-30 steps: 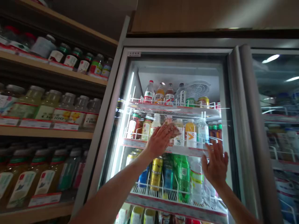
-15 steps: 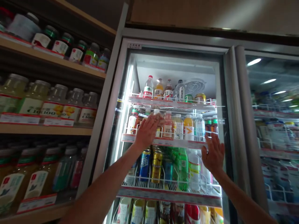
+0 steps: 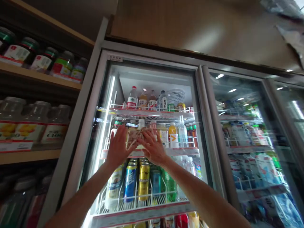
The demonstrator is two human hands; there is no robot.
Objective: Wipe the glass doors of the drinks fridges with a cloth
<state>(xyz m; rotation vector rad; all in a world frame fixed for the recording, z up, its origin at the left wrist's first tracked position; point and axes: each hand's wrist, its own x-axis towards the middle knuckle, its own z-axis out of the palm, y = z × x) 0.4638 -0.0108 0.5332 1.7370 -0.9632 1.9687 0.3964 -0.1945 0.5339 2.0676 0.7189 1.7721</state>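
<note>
My left hand (image 3: 117,148) is raised in front of the glass fridge door (image 3: 156,71). Its fingers are straight and its thumb points towards a crumpled, pale pinkish-brown cloth (image 3: 133,136). Over the right side of this cloth, my right hand (image 3: 153,147) has its fingers bent and pressing it against the glass. Whether the left thumb touches the cloth I cannot tell. Behind the hands, through the glass, a row of bottles is partly hidden, with an orange juice bottle (image 3: 173,134) showing to the right.
Below the hands stand a blue can (image 3: 130,183) and a gold can (image 3: 143,182) on a wire shelf. Upright door handles (image 3: 209,126) run to the right, beside a second glass door (image 3: 239,95). Wooden shelves (image 3: 28,153) with bottles stand on the left.
My right hand has moved left from the door's right side onto the cloth. The left hand, which was at the cloth, now stands upright left of it. The view has shifted right and up.
</note>
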